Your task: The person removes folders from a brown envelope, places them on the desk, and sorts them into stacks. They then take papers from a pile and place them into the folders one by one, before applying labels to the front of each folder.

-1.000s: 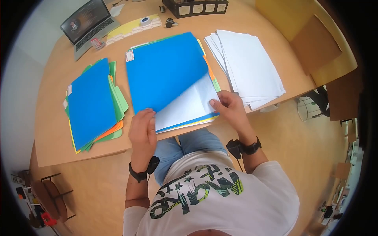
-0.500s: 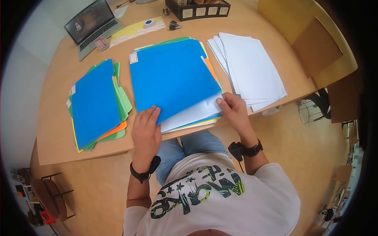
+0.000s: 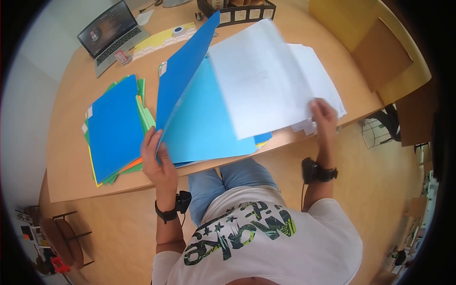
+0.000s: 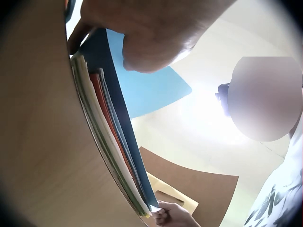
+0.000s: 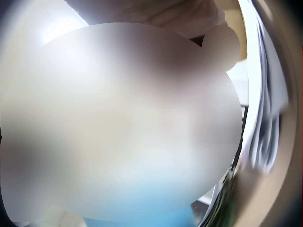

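At the table's near edge, my left hand (image 3: 160,164) pinches the lower corner of a blue folder's cover (image 3: 183,71). That cover stands tilted up, showing the light blue inside (image 3: 204,118). In my right hand (image 3: 325,118) a sheaf of white paper (image 3: 261,78) is gripped by its lower right corner, partly over the opened folder and partly over the white paper stack (image 3: 327,90) on the right. Beneath the opened folder lie more folders, whose coloured edges (image 4: 111,137) show in the left wrist view. Blur covers most of the right wrist view.
Left of the opened folder is a pile of coloured folders (image 3: 116,128), a blue one on top. Farther back stand a laptop (image 3: 111,31), a yellow label sheet (image 3: 159,42) with a white roll (image 3: 178,31) on it, and a black tray (image 3: 249,15).
The blue cover, lying nearly flat before, has been raised and swung left by my left hand. My right hand has drawn the white paper out of the folder, up and to the right.
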A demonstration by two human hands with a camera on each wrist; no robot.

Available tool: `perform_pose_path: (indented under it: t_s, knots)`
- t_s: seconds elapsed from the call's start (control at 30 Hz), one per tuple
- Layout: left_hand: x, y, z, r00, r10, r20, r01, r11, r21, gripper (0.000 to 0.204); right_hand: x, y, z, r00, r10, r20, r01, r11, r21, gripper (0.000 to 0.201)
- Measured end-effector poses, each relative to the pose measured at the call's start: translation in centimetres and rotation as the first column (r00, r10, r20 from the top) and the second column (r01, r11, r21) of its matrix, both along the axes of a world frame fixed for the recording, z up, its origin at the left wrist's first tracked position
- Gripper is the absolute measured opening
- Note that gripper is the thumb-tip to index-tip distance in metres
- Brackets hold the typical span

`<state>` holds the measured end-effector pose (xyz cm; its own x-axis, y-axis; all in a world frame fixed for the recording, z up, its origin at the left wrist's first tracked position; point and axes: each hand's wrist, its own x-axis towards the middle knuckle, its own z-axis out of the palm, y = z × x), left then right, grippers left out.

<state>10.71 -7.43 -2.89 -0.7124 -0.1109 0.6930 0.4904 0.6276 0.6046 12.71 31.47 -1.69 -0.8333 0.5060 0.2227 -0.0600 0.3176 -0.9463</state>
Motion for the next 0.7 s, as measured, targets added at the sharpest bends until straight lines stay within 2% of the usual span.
perform_pose_path:
  t_s: [0.03, 0.07, 0.23, 0.27, 0.4, 0.57, 0.7]
  knots:
    - [0.0, -0.1, 0.2, 0.999, 0.02, -0.047, -0.022, 0.999, -0.036, 0.026, -0.1, 2.2, 0.0, 0.998, -0.043, -0.053, 0.045, 0.999, 0.024, 0.022]
    - [0.0, -0.3, 0.3, 1.0, 0.023, 0.006, -0.023, 1.0, 0.02, 0.027, -0.2, 4.7, -0.2, 0.995, -0.059, -0.084, 0.062, 0.997, 0.038, 0.022]
    - [-0.4, -2.7, 0.1, 0.975, -0.032, 0.222, -0.019, 0.975, 0.223, 0.028, 0.1, 14.1, -2.2, 0.963, -0.264, 0.05, 0.238, 0.926, 0.292, 0.023]
    - [-0.6, -3.1, 0.3, 0.98, -0.022, 0.197, -0.023, 0.974, 0.225, 0.028, 0.0, 15.1, -2.5, 0.947, -0.308, 0.086, 0.261, 0.9, 0.348, 0.023]
    - [-1.2, -5.9, 1.7, 0.995, 0.08, 0.059, -0.091, 0.975, 0.204, 0.028, 0.1, 17.4, -5.0, 0.934, -0.359, -0.006, 0.32, 0.826, 0.463, 0.026]
    - [-1.0, -11.9, 3.1, 0.974, 0.225, -0.029, -0.216, 0.959, 0.181, 0.029, 0.3, 15.8, -4.7, 0.877, -0.478, 0.05, 0.333, 0.678, 0.655, 0.027]
    - [-0.2, -17.6, 3.2, 0.977, 0.202, -0.063, -0.198, 0.978, 0.072, 0.032, 0.5, 16.0, -5.1, 0.841, -0.541, 0.002, 0.346, 0.54, 0.767, 0.033]
